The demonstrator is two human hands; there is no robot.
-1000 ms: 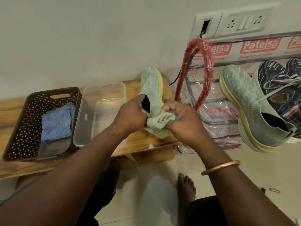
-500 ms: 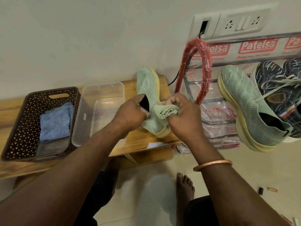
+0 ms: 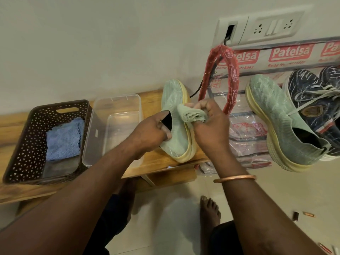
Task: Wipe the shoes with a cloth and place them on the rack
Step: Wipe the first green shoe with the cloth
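Head view: a bunched green cloth [image 3: 192, 115] is clenched in the right hand [image 3: 211, 129], the back of the hand turned to the camera, and is pressed against the yellow sole edge of a green shoe [image 3: 173, 100]. The shoe's collar is gripped by the left hand [image 3: 152, 133] (some fingertips are hidden in the dark opening). The shoe is held tilted on the wooden bench [image 3: 14, 124], toe toward the wall. Compared with a second ago, the cloth has been carried from the heel up toward mid-shoe. Two green shoes are counted, the second green shoe [image 3: 279, 115] lying on the rack [image 3: 231, 74] beside two dark blue shoes [image 3: 312, 92]. Two cloths are counted, the blue cloth [image 3: 63, 138] lying in the brown basket [image 3: 18, 144]. One clear tub [image 3: 117, 100] is set between basket and shoe.
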